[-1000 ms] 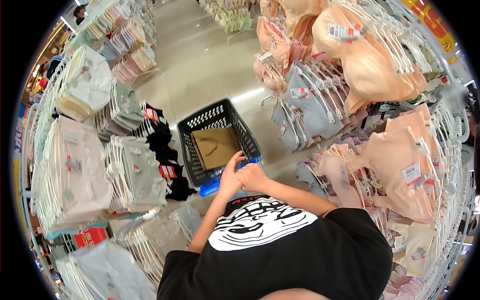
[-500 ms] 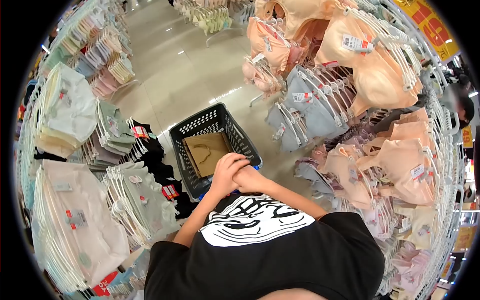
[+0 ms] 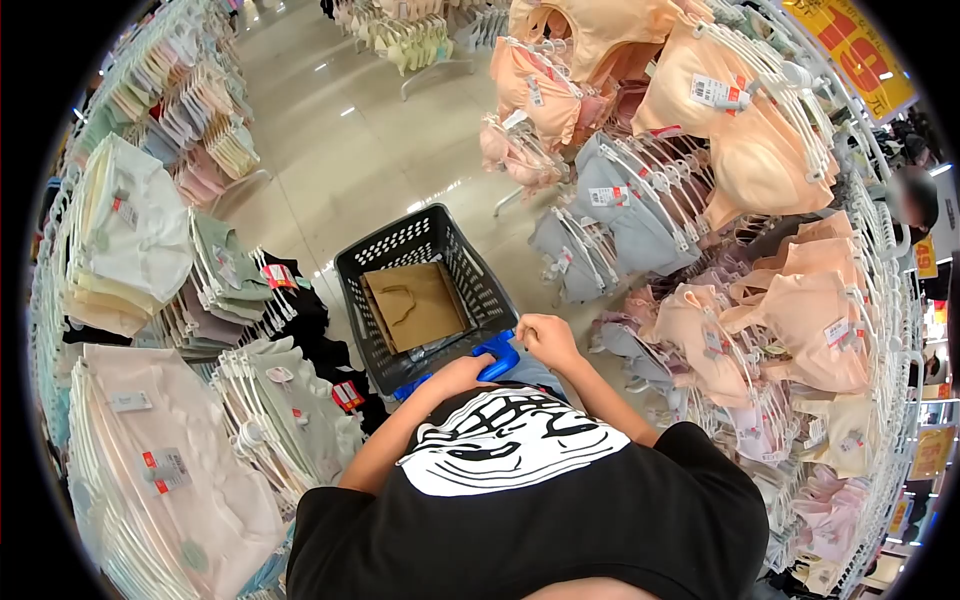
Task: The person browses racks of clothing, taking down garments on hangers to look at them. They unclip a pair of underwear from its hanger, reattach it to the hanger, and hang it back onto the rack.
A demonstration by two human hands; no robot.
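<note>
Below my chest is a dark shopping basket [image 3: 362,300] with perforated walls and a blue handle [image 3: 500,362] along its near side. Inside it lies a flat brown paper bag [image 3: 420,310] with a string handle. My left hand [image 3: 462,376] rests closed over the blue handle near its middle, its fingertips partly hidden. At the handle's right end my right hand [image 3: 550,342] is curled with the fingers bent in. It sits right beside the handle's tip, and I cannot see whether anything is between its fingers.
Racks of hanging underwear [image 3: 180,440] line the left side. On the right, bras on hangers [image 3: 760,130] crowd a white rack. Tiled floor [image 3: 330,130] runs ahead, with another rack [image 3: 400,35] beyond. A person [image 3: 912,200] stands at far right, near yellow price signs [image 3: 855,50].
My hands were clasped together over the handle and have separated. The right has moved to the right and curled; the left has settled lower onto the blue handle.
</note>
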